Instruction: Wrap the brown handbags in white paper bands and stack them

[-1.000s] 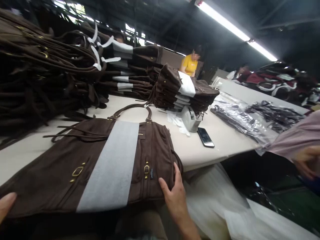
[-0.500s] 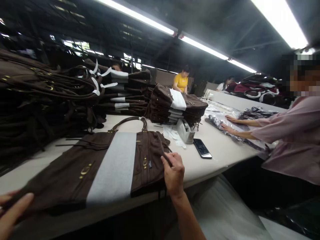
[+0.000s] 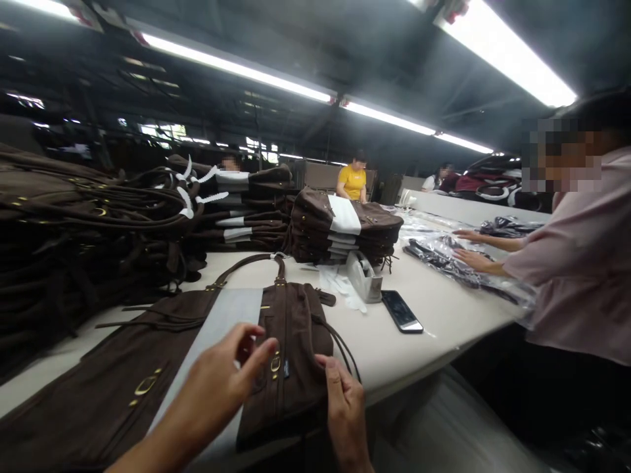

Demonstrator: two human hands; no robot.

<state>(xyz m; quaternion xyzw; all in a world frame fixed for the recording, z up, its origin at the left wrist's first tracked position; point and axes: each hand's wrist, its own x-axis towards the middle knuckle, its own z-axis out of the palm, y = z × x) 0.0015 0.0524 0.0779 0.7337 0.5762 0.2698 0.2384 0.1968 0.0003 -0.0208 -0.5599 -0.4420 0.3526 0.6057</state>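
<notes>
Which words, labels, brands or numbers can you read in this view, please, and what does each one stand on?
No text can be read anywhere.
Small blue tag on the brown bag: too small to read.
Phone: no legible text on its screen.
Yellow shirt in the background: any marking is too blurred.

Brown bag [image 3: 162, 348] cut off lower left

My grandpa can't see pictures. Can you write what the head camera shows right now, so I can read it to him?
A person's open left hand is over a brown bag on a pale table, and the right hand is at the bag's edge. Beyond are stacked brown bags, a phone and a grey dispenser. Another person works at the right.
</notes>
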